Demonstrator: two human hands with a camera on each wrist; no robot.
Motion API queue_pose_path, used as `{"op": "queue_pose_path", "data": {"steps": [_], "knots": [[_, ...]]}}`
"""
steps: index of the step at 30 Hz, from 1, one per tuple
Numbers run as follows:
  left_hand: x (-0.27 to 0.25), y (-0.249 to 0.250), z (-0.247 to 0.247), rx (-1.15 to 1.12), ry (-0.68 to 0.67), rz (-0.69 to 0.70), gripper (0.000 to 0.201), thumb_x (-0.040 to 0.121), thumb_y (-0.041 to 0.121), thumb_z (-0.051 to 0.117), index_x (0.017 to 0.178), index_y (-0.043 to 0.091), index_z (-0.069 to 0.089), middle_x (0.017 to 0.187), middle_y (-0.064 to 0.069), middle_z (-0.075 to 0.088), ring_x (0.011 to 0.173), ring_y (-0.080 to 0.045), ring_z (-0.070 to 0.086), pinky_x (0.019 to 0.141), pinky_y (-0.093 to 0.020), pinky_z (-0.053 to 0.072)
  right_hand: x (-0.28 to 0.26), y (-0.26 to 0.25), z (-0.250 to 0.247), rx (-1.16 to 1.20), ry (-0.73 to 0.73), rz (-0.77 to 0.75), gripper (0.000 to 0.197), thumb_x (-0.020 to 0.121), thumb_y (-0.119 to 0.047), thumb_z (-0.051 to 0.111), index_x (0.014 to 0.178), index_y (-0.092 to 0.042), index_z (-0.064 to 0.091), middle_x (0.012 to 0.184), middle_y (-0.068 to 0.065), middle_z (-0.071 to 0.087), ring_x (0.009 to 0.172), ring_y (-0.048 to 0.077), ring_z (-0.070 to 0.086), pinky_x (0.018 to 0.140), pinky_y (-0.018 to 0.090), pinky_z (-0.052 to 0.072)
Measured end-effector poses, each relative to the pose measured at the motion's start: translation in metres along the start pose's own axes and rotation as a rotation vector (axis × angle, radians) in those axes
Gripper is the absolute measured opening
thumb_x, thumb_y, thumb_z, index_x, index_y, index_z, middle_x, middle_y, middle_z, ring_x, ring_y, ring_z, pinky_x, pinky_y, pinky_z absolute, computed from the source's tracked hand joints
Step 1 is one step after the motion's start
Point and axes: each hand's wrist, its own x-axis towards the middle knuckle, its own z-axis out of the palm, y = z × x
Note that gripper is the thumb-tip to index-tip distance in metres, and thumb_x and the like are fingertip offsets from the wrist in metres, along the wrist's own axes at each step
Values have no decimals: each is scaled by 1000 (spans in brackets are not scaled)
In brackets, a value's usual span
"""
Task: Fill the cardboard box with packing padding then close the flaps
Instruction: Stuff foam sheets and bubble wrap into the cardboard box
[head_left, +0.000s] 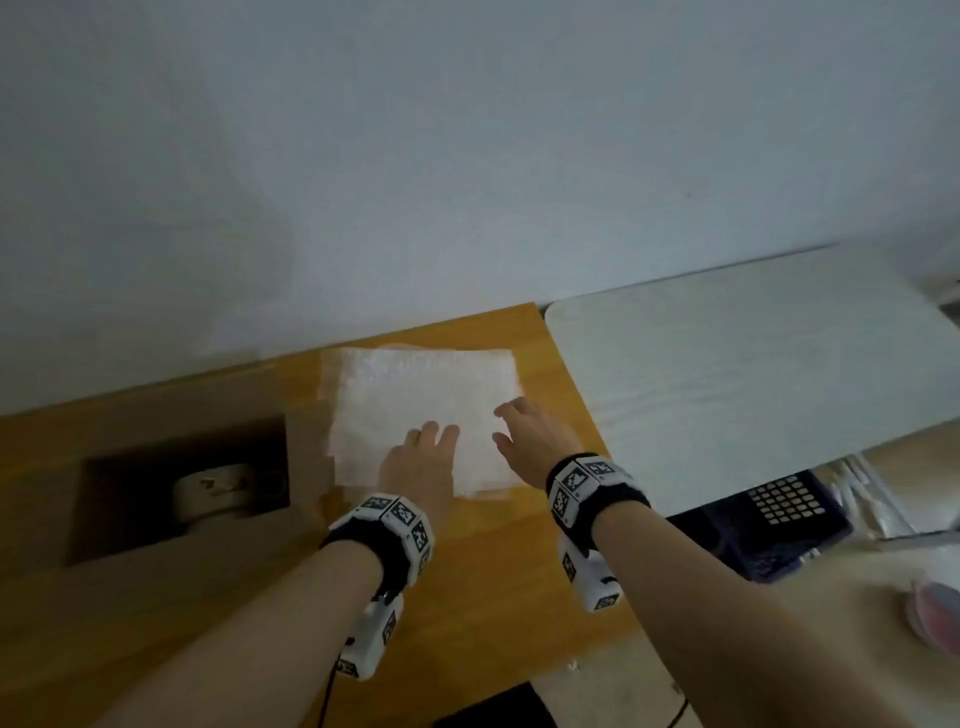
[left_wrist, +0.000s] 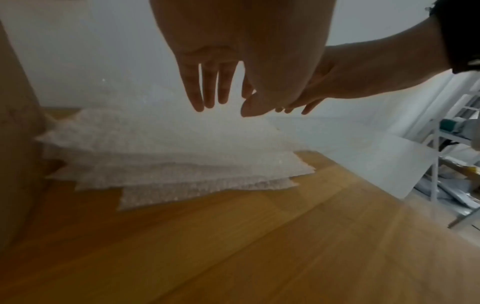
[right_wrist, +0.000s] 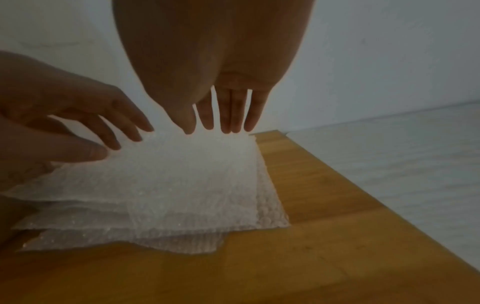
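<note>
Head view shows both hands, left hand and right hand, fingers straight and empty over the bubble wrap on the bench; next, pinch one sheet for the box alongside.

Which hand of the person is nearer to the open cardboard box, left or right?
Left. The left hand is over the near-left part of the bubble wrap stack, close beside the cardboard box. The right hand is over the stack's right side, farther from it.
</note>
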Motion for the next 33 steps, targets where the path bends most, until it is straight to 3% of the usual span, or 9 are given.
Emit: {"op": "queue_pose_path", "data": {"steps": [4,9,11,13,17,19,23,27,33], "knots": [[12,-1,15,3,-53,-125,65,95,11,47,149,23,14,157,-8,12,140,-26,23,108,-36,34,14,12,21,-65,-60,-100,51,96,-33,45,142,-16,30,152,6,27,139,24,31,111,40,33],[22,-16,30,-53,-250,-350,68,99,5,29,149,36,-5,158,-5,-15,145,-34,-5,116,-53,11,30,14,43,-47,-155,-145,67,94,-38,47,149,-20,13,158,5,12,145,23,18,116,41,23],[23,-26,34,-55,-273,-379,66,99,8,29,149,34,-5,159,-5,-6,145,-33,2,115,-54,13,34,14,51,-53,-164,-145,68,93,-38,49,148,-19,15,157,5,16,143,23,23,116,41,25],[21,-33,37,-2,-200,-335,63,98,13,36,150,28,3,153,-8,18,137,-30,24,111,-49,25,36,13,56,-65,-111,-147,63,92,-37,52,144,-18,24,150,6,29,135,24,35,112,41,31],[20,-38,34,97,-100,-258,45,94,9,46,135,17,32,128,-8,45,115,-27,45,97,-39,38,38,12,61,-89,-10,-152,48,90,-35,55,132,-15,41,130,6,47,118,23,50,103,38,40],[20,-39,32,111,-88,-219,34,93,7,47,124,17,41,121,-7,49,111,-26,47,93,-37,38,37,11,59,-80,12,-168,41,92,-33,53,128,-15,46,126,5,51,115,22,52,104,37,39],[18,-40,23,-4,-19,-146,24,98,11,39,121,16,45,121,-7,49,111,-25,46,89,-34,40,29,12,47,-21,61,-156,33,95,-27,48,127,-17,52,127,4,54,117,21,52,106,35,34],[17,-38,8,-83,32,-50,29,103,18,29,125,15,47,124,-7,50,111,-24,48,89,-34,43,20,13,31,16,95,-83,28,97,-21,45,122,-17,58,124,3,56,113,21,53,97,31,36],[12,-30,-19,-174,112,7,29,103,18,28,121,12,51,122,-8,54,108,-25,51,83,-36,44,4,7,5,63,166,28,23,95,-18,48,113,-14,62,119,3,58,104,25,57,85,32,43]]}}
